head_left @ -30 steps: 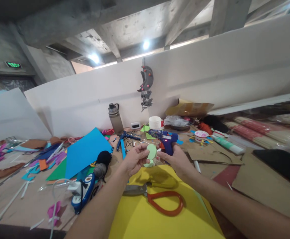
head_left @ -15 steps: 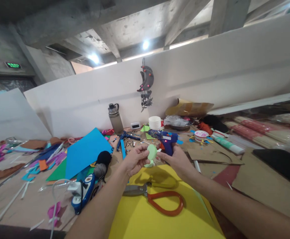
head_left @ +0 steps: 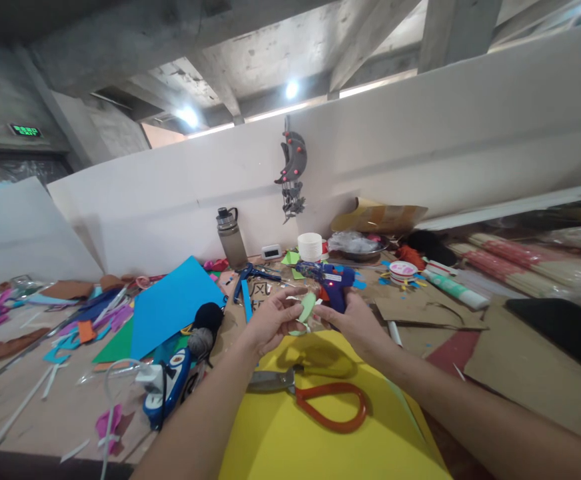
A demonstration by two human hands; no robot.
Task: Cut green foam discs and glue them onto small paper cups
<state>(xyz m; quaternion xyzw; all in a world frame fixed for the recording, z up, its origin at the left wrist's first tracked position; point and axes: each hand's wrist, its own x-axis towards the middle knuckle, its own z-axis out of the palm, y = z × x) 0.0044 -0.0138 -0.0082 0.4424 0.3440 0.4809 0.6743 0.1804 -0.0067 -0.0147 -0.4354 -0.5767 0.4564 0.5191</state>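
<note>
Between the thumb and fingers of my left hand (head_left: 269, 325) is a light green paper cutout (head_left: 307, 305), now seen tilted toward its edge. My right hand (head_left: 354, 325) is closed around the handle of a blue glue gun (head_left: 339, 288), whose small red light is on and whose nozzle points left. The thumb side of that hand reaches close to the cutout; whether it touches is unclear. Below both hands, large scissors (head_left: 331, 407) with orange handles lie on a yellow sheet (head_left: 275, 443).
To the left are a blue sheet (head_left: 173, 310), a blue power strip (head_left: 173, 380) and paper scraps. Behind stand a grey bottle (head_left: 230, 240), white paper cups (head_left: 310, 247) and another glue gun (head_left: 250, 273). On the right lie cardboard (head_left: 525, 353) and a black tablet-like slab (head_left: 565, 330).
The green cutout has turned from nearly face-on to a narrow, tilted view in my left fingers. The glue gun has shifted very slightly left.
</note>
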